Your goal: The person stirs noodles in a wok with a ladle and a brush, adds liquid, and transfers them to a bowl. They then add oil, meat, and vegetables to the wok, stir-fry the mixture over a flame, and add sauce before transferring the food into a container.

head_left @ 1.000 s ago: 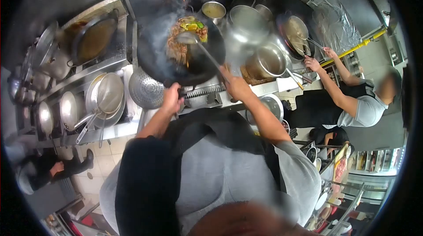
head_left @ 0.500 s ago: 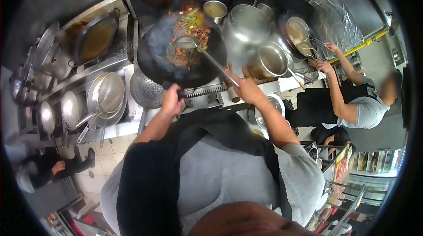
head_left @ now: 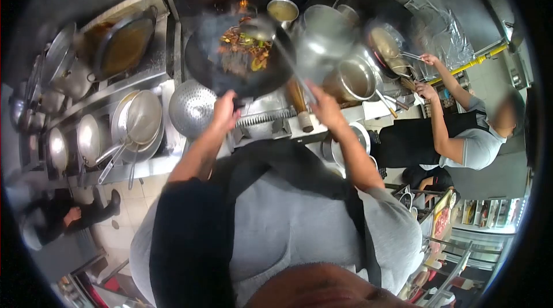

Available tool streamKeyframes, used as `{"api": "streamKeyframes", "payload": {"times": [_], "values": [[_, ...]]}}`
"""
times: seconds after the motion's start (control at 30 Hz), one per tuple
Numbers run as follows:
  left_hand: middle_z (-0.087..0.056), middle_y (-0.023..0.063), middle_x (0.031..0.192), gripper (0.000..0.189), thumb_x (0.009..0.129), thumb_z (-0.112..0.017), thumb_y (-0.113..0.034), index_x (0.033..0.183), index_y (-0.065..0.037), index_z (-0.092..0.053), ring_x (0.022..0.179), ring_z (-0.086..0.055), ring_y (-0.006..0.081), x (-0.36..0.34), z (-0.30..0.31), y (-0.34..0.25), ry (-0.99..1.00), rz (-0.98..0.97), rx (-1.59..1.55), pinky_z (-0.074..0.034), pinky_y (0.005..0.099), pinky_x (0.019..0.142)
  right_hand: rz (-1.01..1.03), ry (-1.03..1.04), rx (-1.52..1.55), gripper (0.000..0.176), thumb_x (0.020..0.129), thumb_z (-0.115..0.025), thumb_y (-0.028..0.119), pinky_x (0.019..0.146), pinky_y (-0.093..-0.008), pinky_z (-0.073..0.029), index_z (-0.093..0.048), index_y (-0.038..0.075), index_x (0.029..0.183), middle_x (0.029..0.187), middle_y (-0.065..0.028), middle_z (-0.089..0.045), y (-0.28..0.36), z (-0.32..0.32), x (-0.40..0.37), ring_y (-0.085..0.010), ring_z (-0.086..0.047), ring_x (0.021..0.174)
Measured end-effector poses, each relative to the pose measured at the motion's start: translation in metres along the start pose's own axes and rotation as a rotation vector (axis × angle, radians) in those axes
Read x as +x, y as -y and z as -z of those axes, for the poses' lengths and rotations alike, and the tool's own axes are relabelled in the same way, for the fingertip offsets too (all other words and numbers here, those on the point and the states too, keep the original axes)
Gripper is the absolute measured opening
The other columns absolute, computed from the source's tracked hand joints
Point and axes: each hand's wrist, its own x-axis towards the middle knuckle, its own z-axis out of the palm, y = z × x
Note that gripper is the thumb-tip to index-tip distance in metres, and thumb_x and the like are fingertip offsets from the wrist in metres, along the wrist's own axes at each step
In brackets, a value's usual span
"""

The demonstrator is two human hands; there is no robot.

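A black wok (head_left: pixel 207 69) stands on the stove ahead of me, holding meat and green and yellow vegetable pieces (head_left: pixel 247 49). My left hand (head_left: pixel 226 111) is wrapped round the wok's handle at its near edge. In my right hand (head_left: pixel 324 106) is the long handle of a metal ladle (head_left: pixel 259 29). The ladle's bowl, blurred by motion, is over the far part of the food. A small flame shows at the wok's far rim, and thin smoke hangs over its left side.
A perforated strainer (head_left: pixel 193 109) lies left of the wok, with stacked sieves (head_left: pixel 144 117) farther left. A metal pot (head_left: pixel 352 79) and a small container (head_left: pixel 282 11) stand to the right. A co-worker (head_left: pixel 461 135) works at another wok on the right. Another person (head_left: pixel 63 216) is at lower left.
The ladle has moved up and away from me, and the food has shifted within the wok. My left hand and the wok's near edge are slightly nearer me. A flame now shows clearly behind the rim.
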Motion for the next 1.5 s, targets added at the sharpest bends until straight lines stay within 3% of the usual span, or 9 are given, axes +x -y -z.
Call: {"api": "streamKeyframes", "payload": {"times": [0.1,0.23,0.47,0.6,1.03,1.13,1.23,1.33,1.5], "values": [[-0.057,0.0077,0.071,0.021,0.093,-0.063,-0.026,0.086,-0.006,-0.06,0.044,-0.047,0.0163,0.071,-0.005,-0.002,0.133,0.051,0.103,-0.037,0.0281,0.035,0.148,-0.136,0.004,0.07,0.097,-0.061,0.013,0.08,-0.0459,-0.061,-0.037,0.018,0.162,0.103,-0.0239,-0.074,-0.028,-0.013,0.049,-0.0329,-0.074,0.078],[-0.06,0.0087,0.07,0.037,0.099,-0.064,-0.045,0.093,-0.009,-0.061,0.042,-0.048,0.0157,0.065,-0.015,-0.012,0.144,0.087,0.129,-0.034,0.0248,0.033,-0.527,0.124,0.407,0.068,0.1,-0.055,0.012,0.06,-0.0407,-0.058,-0.033,0.011,0.163,0.089,-0.0149,-0.07,0.073,-0.033,0.065,-0.0249,-0.066,0.063],[-0.069,0.0116,0.077,0.054,0.103,-0.054,-0.06,0.106,-0.006,-0.063,0.052,-0.062,0.0154,-0.017,0.086,-0.005,0.378,0.219,0.144,-0.035,0.0234,0.034,-0.834,0.389,1.653,0.054,0.101,-0.051,0.001,0.041,-0.0262,-0.037,-0.037,0.006,0.153,0.07,-0.0022,-0.052,0.061,-0.051,0.101,-0.009,-0.044,0.048],[-0.071,0.0109,0.079,0.049,0.103,-0.056,-0.058,0.102,-0.01,-0.062,0.049,-0.06,0.0126,-0.036,0.119,-0.005,0.292,0.198,0.141,-0.039,0.022,0.035,-0.444,0.267,0.72,0.068,0.099,-0.055,0.003,0.047,-0.0311,-0.045,-0.031,0.01,0.162,0.081,-0.0081,-0.061,0.019,-0.094,0.131,-0.0132,-0.052,0.054],[-0.067,0.0097,0.085,0.049,0.102,-0.057,-0.059,0.101,-0.009,-0.06,0.064,-0.066,0.019,0.003,0.082,-0.024,0.241,0.154,0.061,-0.039,0.0255,0.04,-0.626,0.404,1.243,0.055,0.104,-0.05,0.008,0.044,-0.024,-0.038,-0.037,0.011,0.158,0.073,0.0002,-0.052,0.038,-0.083,0.152,-0.0081,-0.046,0.052],[-0.066,0.0084,0.08,0.053,0.101,-0.055,-0.064,0.097,-0.012,-0.06,0.061,-0.064,0.0197,0.027,0.057,-0.025,0.2,0.143,-0.01,-0.04,0.0258,0.041,0.101,-0.107,-0.09,0.071,0.1,-0.057,0.007,0.051,-0.0298,-0.045,-0.028,0.011,0.165,0.075,-0.0052,-0.057,-0.025,-0.147,0.129,-0.0138,-0.051,0.057],[-0.062,0.0047,0.075,0.055,0.097,-0.055,-0.072,0.094,-0.017,-0.061,0.054,-0.056,0.0165,0.044,0.032,-0.029,0.154,0.181,0.012,-0.038,0.0257,0.04,0.011,-0.058,-0.15,0.072,0.098,-0.062,0.011,0.062,-0.0408,-0.055,-0.032,0.01,0.163,0.086,-0.0147,-0.069,0.013,-0.125,0.081,-0.0272,-0.065,0.066],[-0.061,0.0039,0.072,0.056,0.096,-0.055,-0.073,0.095,-0.017,-0.062,0.049,-0.052,0.0165,0.04,-0.001,-0.037,0.042,0.168,0.03,-0.036,0.0251,0.038,-0.766,0.373,1.061,0.07,0.096,-0.063,0.012,0.082,-0.0494,-0.057,-0.037,0.01,0.161,0.106,-0.0244,-0.074,0.079,-0.076,0.089,-0.0406,-0.073,0.086],[-0.061,0.0053,0.07,0.046,0.097,-0.062,-0.06,0.096,-0.014,-0.064,0.047,-0.054,0.0177,0.069,-0.017,-0.022,0.185,0.222,0.194,-0.037,0.0256,0.036,0.061,-0.149,-0.051,0.07,0.095,-0.062,0.008,0.097,-0.0493,-0.053,-0.038,0.008,0.16,0.121,-0.0305,-0.07,-0.005,-0.105,0.139,-0.0457,-0.069,0.109]]}}
